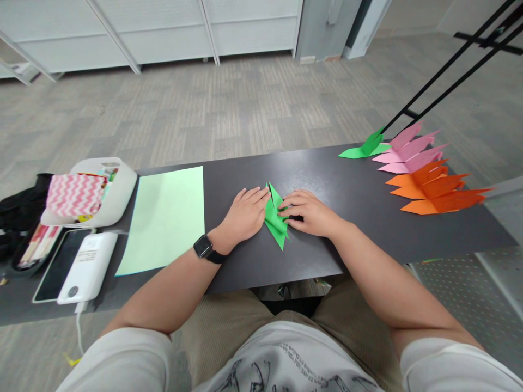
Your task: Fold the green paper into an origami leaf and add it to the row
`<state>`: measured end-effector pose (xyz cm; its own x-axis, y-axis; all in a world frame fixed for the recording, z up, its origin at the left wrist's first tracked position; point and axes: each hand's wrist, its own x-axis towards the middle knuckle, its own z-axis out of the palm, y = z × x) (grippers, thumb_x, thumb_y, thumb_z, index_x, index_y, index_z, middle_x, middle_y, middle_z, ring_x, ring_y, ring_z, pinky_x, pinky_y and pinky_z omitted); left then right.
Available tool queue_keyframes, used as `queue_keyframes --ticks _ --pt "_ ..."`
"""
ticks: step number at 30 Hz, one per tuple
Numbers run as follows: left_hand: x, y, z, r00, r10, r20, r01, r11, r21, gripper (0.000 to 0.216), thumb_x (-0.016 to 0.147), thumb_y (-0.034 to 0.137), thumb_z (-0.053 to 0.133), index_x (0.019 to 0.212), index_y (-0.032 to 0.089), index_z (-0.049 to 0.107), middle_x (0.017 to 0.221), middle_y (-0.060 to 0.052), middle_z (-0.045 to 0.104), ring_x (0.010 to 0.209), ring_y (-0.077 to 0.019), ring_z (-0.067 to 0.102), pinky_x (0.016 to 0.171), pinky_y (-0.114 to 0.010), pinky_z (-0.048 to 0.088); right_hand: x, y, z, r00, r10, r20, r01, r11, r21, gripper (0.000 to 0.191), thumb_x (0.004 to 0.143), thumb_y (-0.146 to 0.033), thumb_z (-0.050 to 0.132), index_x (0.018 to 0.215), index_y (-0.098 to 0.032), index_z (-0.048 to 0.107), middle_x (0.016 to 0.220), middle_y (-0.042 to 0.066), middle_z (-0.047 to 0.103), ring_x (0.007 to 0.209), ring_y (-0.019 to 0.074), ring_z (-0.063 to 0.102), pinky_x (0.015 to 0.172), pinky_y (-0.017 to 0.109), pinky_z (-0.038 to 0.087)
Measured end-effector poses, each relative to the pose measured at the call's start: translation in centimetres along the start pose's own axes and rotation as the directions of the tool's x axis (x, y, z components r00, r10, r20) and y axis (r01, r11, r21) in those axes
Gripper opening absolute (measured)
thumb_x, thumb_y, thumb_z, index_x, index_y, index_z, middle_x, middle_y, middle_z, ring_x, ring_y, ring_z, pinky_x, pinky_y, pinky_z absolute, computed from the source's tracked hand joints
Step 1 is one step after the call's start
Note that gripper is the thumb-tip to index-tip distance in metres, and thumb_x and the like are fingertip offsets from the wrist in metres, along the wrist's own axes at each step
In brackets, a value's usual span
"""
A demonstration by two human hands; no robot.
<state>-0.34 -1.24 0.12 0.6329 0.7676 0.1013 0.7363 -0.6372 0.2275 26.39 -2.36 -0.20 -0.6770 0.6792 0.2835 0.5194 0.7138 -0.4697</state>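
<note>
Left hand [246,213]: we see it palm down, fingers stretched out side by side, clamped on nothing, tips over the paper's left edge.
Green folded paper [275,222]: it lies on the dark table [327,177] between our hands, touching both; our fingers hide parts of its edges.
Right hand [309,212]: we see it arched, fingers bent and slightly apart, tips on the paper's right side; we cannot tell whether they pinch it.
</note>
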Motion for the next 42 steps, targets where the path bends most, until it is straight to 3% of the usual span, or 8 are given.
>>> queue_keyframes --ticks 7,11,15,23,28,32,36,42 --pt "0.0 0.0 -0.3 0.999 -0.04 0.006 0.04 0.998 -0.058 0.055 0.11 0.027 0.042 0.163 0.019 0.052 0.168 -0.011 0.055 0.157 -0.0295 0.049 0.136 -0.058 0.029 -0.2 -0.1 -0.1 1.0 0.016 -0.015 -0.016 1.0 -0.011 0.025 0.099 -0.031 0.068 0.121 -0.032 0.081 0.132 0.005 0.079 0.129 0.0279 0.067 0.118 0.053 0.046" --pt "0.1 0.0 -0.4 0.998 -0.049 0.039 0.052 0.997 -0.06 0.053 0.11 0.03 0.041 0.161 0.023 0.054 0.172 -0.006 0.05 0.161 -0.0281 0.045 0.137 -0.059 0.025 0.0 0.2 0.5 0.991 0.109 -0.073 -0.113 0.992 -0.05 0.041 0.103 -0.037 0.065 0.142 -0.029 0.073 0.148 0.009 0.072 0.143 0.032 0.061 0.125 0.061 0.04" --pt "0.1 -0.1 -0.5 0.997 -0.033 0.065 0.036 0.998 -0.05 0.053 0.111 0.033 0.039 0.162 0.025 0.054 0.174 -0.005 0.046 0.162 -0.029 0.042 0.137 -0.062 0.023 0.3 0.6 1.3 0.98 0.189 -0.061 -0.195 0.972 -0.131 0.042 0.103 -0.035 0.065 0.143 -0.031 0.073 0.153 0.006 0.07 0.151 0.0347 0.055 0.13 0.069 0.032" --pt "-0.1 -0.4 -0.4 0.996 0.023 0.086 -0.022 1.0 -0.004 0.055 0.115 0.036 0.036 0.166 0.023 0.048 0.176 -0.007 0.042 0.164 -0.0311 0.039 0.136 -0.068 0.019 0.7 0.2 1.4 0.986 0.162 -0.024 -0.164 0.971 -0.173 0.048 0.102 -0.03 0.061 0.149 -0.03 0.069 0.159 0.005 0.065 0.156 0.0341 0.049 0.132 0.068 0.029" --pt "-0.2 -0.3 -0.1 0.998 0.039 0.043 -0.041 0.998 0.037 0.053 0.115 0.035 0.039 0.164 0.019 0.051 0.176 -0.009 0.043 0.161 -0.0336 0.043 0.135 -0.067 0.024 1.0 0.0 1.3 0.988 0.156 -0.013 -0.155 0.967 -0.203 0.05 0.099 -0.028 0.062 0.148 -0.029 0.069 0.161 0.005 0.063 0.158 0.0349 0.046 0.134 0.067 0.025" --pt "-0.2 -0.2 -0.2 0.998 0.058 -0.017 -0.057 0.998 0.038 0.052 0.112 0.035 0.048 0.159 0.014 0.057 0.168 -0.014 0.054 0.15 -0.0331 0.054 0.132 -0.059 0.034 1.1 0.0 1.2 0.989 0.148 -0.006 -0.146 0.968 -0.204 0.049 0.097 -0.028 0.062 0.146 -0.027 0.069 0.161 0.007 0.063 0.159 0.0353 0.045 0.134 0.068 0.024" --pt "-0.3 0.0 -0.4 0.998 0.055 -0.042 -0.054 0.998 0.024 0.047 0.113 0.035 0.047 0.153 0.017 0.063 0.158 -0.013 0.064 0.143 -0.0317 0.059 0.13 -0.058 0.038 1.1 0.0 1.1 0.988 0.154 0.008 -0.149 0.966 -0.212 0.05 0.099 -0.028 0.06 0.147 -0.026 0.067 0.162 0.007 0.062 0.158 0.0358 0.046 0.134 0.068 0.022" --pt "-0.5 0.5 -0.6 0.998 0.051 -0.026 -0.05 0.998 0.039 0.047 0.113 0.037 0.046 0.153 0.018 0.063 0.159 -0.012 0.063 0.144 -0.0333 0.059 0.129 -0.061 0.037 1.1 -0.1 1.1 0.986 0.166 0.024 -0.157 0.964 -0.215 0.053 0.098 -0.028 0.061 0.151 -0.028 0.065 0.163 0.005 0.061 0.159 0.0352 0.044 0.135 0.069 0.02"
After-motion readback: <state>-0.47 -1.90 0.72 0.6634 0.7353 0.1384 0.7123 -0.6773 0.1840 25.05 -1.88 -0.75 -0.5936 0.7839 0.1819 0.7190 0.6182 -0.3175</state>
